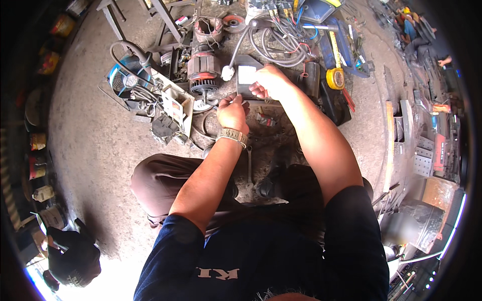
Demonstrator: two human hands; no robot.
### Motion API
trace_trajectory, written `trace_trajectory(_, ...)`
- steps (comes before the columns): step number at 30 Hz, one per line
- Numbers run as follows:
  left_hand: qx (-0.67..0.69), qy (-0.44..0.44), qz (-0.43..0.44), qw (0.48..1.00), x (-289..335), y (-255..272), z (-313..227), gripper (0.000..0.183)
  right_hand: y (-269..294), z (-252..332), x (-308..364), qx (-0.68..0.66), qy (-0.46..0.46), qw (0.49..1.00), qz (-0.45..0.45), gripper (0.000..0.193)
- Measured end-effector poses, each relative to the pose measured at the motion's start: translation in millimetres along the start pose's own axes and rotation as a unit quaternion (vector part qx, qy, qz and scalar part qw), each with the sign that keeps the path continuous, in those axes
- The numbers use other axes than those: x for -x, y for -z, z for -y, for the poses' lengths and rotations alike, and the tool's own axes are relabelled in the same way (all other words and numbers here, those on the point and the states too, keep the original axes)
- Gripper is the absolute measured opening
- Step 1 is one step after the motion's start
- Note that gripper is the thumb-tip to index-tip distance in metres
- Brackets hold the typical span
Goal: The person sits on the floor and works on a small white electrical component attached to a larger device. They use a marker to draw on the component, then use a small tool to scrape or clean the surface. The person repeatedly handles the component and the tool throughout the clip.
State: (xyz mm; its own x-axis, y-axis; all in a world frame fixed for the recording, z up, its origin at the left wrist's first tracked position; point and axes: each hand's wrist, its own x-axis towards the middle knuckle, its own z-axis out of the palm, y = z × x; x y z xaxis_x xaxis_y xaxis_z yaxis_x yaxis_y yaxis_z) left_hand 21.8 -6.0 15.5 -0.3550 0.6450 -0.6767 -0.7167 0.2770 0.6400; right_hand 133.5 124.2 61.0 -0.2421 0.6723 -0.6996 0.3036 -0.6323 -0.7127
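Note:
My left hand point(232, 114), with a watch point(232, 135) on its wrist, has thumb and fingers pinched together. It is just beside the lower end of a red and grey electric motor point(203, 66) with a black fan wheel; whatever is between the fingertips is too small to make out. My right hand point(271, 82) curls its fingers over a dark metal plate or box point(244, 91) that bears a white label point(246, 74). What those fingers grip, if anything, is hidden. A grey cable with a white plug point(228, 73) lies between the motor and the plate.
A yellow tape measure point(335, 79) lies partly pulled out at the right, near a dark cylinder point(312, 79). Left of the motor stand a blue fan-like machine point(128, 75) and an open metal casing point(187, 108). A wrench point(249, 163) and a small tube point(265, 120) lie nearer me.

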Motion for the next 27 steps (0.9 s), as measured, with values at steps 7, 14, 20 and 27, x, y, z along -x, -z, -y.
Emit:
trace_trajectory(7, 0.064, -0.014, 0.002, 0.998, -15, 9, 11, 0.007, 4, -4, -2, 0.022, 0.033, 0.999, 0.012, 0.018)
trace_trajectory(14, 0.098, -0.013, 0.029, 0.995, -17, 36, 16, 0.011, -2, 1, 22, 0.082, 0.024, 0.996, 0.002, 0.032)
trace_trajectory(20, 0.103, -0.019, 0.037, 0.994, 1, 47, 24, 0.009, -1, 2, 28, 0.146, 0.003, 0.989, 0.016, 0.035)
trace_trajectory(27, 0.083, -0.006, 0.024, 0.996, 3, 49, 17, 0.007, -8, 27, 38, 0.346, -0.032, 0.938, 0.018, 0.030)
